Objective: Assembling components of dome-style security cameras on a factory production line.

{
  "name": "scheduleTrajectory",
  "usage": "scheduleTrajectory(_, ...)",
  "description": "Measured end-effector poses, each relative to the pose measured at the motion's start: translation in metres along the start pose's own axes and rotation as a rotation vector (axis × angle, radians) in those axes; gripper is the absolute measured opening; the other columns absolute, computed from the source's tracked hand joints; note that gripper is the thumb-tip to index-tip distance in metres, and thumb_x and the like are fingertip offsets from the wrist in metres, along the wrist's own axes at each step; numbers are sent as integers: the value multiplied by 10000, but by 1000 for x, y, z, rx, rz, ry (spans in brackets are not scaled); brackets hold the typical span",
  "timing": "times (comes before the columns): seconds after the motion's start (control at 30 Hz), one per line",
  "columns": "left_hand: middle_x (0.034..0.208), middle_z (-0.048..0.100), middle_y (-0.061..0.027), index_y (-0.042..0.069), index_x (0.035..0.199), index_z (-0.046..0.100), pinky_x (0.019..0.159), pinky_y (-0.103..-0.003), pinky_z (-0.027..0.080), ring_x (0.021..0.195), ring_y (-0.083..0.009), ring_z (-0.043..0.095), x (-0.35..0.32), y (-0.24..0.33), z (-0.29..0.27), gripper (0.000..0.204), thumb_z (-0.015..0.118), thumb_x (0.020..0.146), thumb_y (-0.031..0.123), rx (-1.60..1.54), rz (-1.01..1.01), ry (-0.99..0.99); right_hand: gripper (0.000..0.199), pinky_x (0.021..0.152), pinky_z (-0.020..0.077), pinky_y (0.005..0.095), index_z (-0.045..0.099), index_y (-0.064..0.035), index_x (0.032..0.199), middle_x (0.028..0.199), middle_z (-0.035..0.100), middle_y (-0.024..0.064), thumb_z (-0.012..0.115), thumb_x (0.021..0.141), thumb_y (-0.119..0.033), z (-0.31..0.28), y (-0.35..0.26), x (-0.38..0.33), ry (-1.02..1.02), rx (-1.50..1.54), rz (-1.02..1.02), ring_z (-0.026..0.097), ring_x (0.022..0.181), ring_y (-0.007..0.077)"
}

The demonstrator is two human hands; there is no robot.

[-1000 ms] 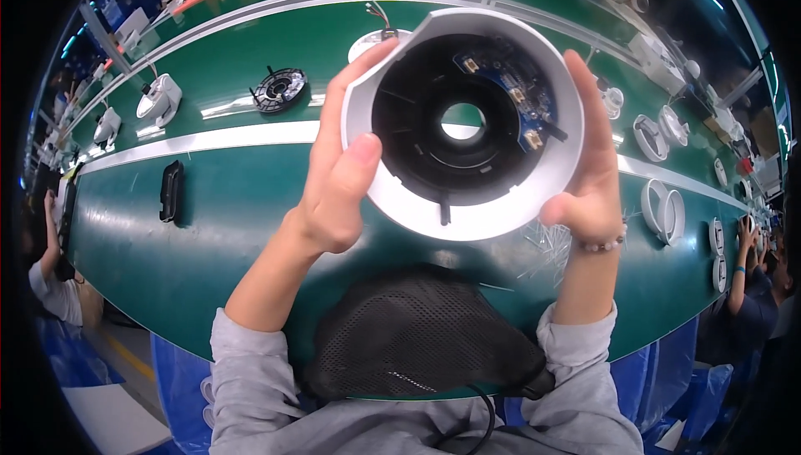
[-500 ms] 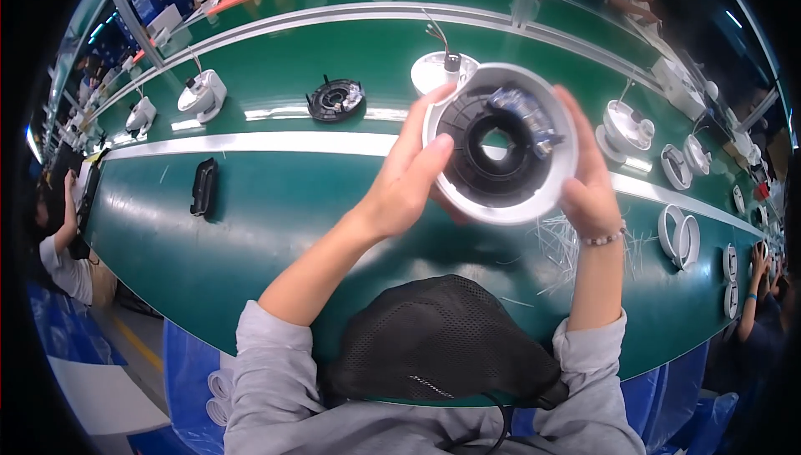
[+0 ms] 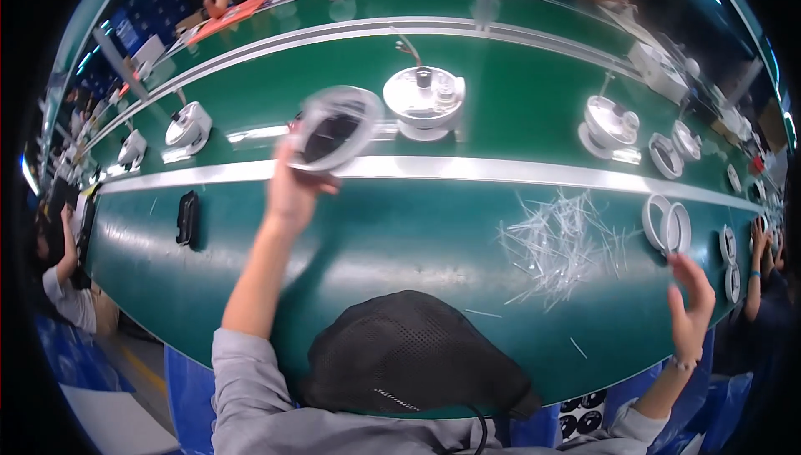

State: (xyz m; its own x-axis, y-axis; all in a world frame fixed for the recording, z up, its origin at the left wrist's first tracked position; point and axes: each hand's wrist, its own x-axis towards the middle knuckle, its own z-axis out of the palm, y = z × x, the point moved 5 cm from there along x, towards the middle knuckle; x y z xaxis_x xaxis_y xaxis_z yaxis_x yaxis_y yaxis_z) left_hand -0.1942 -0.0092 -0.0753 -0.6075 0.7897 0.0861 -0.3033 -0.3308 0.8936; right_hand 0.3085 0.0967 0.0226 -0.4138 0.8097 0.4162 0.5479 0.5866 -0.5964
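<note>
My left hand (image 3: 294, 189) is stretched forward over the green bench and grips a round white housing (image 3: 335, 128) with a black ring part inside it, blurred by motion, near the silver rail (image 3: 501, 171). My right hand (image 3: 689, 298) is far out to the right, fingers spread and holding nothing. It hovers just below a pair of white rings (image 3: 667, 223) that lie on the bench.
A heap of thin clear plastic strips (image 3: 561, 242) lies right of centre. Beyond the rail stand white dome assemblies (image 3: 424, 98) (image 3: 611, 125) (image 3: 188, 129). A black flat device (image 3: 188, 218) lies at left. More white rings (image 3: 727, 259) sit at the right. Other people work at both ends.
Both hands held the white housing up close; now only the left one holds it, carried forward and left toward the rail. The right hand let go and swung far right to the white rings.
</note>
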Motion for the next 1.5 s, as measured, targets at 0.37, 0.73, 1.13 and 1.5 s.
scheduleTrajectory(0.37,1133,432,-173,60,1176,327,720,-348,504,905,-296,535,147,16,-243,448,484,845,316,172,143,407,303,839,326,420,592,-82,908,1054,527,85,653,673,-263,57,116,-5,193,-741,-64,452,1011,277)
scheduleTrajectory(0.73,975,522,-177,94,1238,304,597,-234,471,791,-213,556,157,47,-239,653,446,797,555,691,-177,516,253,656,451,387,570,-23,778,799,537,121,680,659,-217,81,113,46,426,-711,275,538,796,288)
scheduleTrajectory(1.13,1120,489,-166,-10,1153,444,849,-347,373,971,-276,498,115,51,-116,343,474,819,62,1473,1056,-18,85,580,450,385,575,-37,752,746,557,115,586,714,-112,80,-15,62,443,-560,19,572,699,289)
scheduleTrajectory(1.5,1296,297,-225,-36,1255,281,982,-376,276,1191,-366,304,137,-2,-78,652,590,735,207,1655,554,-197,309,549,435,346,471,-22,749,695,487,102,642,684,-270,236,-158,9,-228,51,-701,514,662,269)
